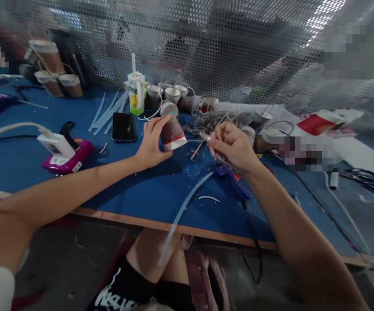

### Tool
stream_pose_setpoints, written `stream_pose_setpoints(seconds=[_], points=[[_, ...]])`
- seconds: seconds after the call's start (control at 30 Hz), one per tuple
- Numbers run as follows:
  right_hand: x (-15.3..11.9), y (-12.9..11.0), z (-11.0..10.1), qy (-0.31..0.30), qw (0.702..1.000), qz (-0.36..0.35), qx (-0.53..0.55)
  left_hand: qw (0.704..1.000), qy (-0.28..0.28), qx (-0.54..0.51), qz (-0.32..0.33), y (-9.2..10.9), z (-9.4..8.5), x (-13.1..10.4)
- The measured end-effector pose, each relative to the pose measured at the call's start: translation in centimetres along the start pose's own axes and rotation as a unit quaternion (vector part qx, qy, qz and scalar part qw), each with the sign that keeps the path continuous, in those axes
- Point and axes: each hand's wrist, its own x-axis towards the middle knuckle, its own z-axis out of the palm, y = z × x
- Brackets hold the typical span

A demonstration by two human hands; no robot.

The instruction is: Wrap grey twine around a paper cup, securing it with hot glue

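My left hand is closed around a small paper cup, tilted over the table. Brown cord is wound about most of the cup, and a red and white band shows near its rim. A thin strand of cord runs from the cup to my right hand, whose thumb and fingers pinch it. Just below the right hand lies a blue glue gun with a long translucent glue stick hanging past the table edge. Behind the hands is a tangled heap of grey-brown cord.
Several cord-wrapped cups and a drink carton stand at the back against a perforated metal panel. To the left are a black phone, loose glue sticks and a magenta power strip. Scissors lie right.
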Motion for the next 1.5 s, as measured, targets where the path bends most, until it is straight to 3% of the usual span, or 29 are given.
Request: stream_pose_setpoints(seconds=[0.1,0.23,0.4,0.5,0.6,0.67,0.73,0.83,0.9,1.0,1.1,1.27,1.4,1.5], points=[[0.3,0.5,-0.1,0.073,0.997,-0.026,0.010,0.999,-0.027,-0.015,0.022,0.2,-0.3,0.0],[0.7,1.7,0.0,0.121,0.992,-0.014,-0.025,0.994,-0.064,-0.072,0.044,0.5,-0.6,0.1],[0.8,2.9,0.4,0.109,0.989,0.043,-0.088,0.987,-0.088,-0.129,0.043,0.6,-0.6,0.0],[0.5,3.1,0.4,0.104,0.968,0.087,-0.211,0.990,-0.078,-0.112,0.019,0.5,-0.4,0.0],[-0.3,2.5,0.4,0.192,0.914,0.029,-0.357,0.993,-0.070,-0.089,0.008,0.4,-0.3,0.0],[-1.1,1.7,0.5,0.234,0.909,-0.038,-0.342,0.995,-0.070,-0.074,0.002,0.4,-0.3,0.0],[-1.9,1.0,0.9,0.201,0.947,-0.081,-0.237,0.996,-0.065,-0.059,0.002,0.4,-0.3,0.0],[-2.7,0.5,1.6,0.047,0.988,-0.102,-0.108,0.997,-0.061,-0.055,0.013,0.4,-0.4,0.1],[-2.8,0.5,2.1,-0.044,0.987,-0.110,-0.108,0.996,-0.062,-0.060,0.018,0.3,-0.4,0.1],[-2.6,0.7,2.5,-0.086,0.978,-0.118,-0.151,0.996,-0.058,-0.069,0.022,0.3,-0.4,0.1],[-2.5,1.0,2.6,-0.046,0.985,-0.095,-0.137,0.993,-0.062,-0.095,0.018,0.5,-0.5,0.2],[-2.3,1.5,2.3,0.040,0.998,-0.049,-0.013,0.987,-0.073,-0.145,-0.002,0.8,-0.8,0.1],[-1.6,1.9,1.8,0.103,0.994,-0.001,0.042,0.987,-0.065,-0.149,0.006,0.6,-0.7,0.1],[-1.1,2.0,1.1,0.198,0.979,0.030,0.022,0.987,-0.056,-0.149,0.022,0.4,-0.6,0.1]])
